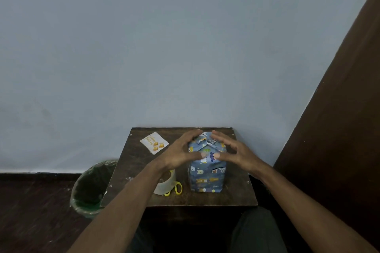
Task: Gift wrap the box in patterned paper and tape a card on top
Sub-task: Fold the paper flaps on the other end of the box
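Two hands frame the box [206,170], which stands upright mid-table [135,162], wrapped in blue animal-print paper. I see the left hand [181,153] at its 9 o'clock w/ fingers fairly straight, tips on the folded top flaps, thumb on the near face. Right hand [234,152] sits at 3 o'clock, same pose, thumb tip meeting the left's. Neither one clenches; both press, fingers extended. Card [154,142] lies flat at 10 o'clock, well apart. Tape roll [164,186] & yellow scissors [176,189] at 8 o'clock, partly under the left forearm. Green bin [92,187] off table's left edge.
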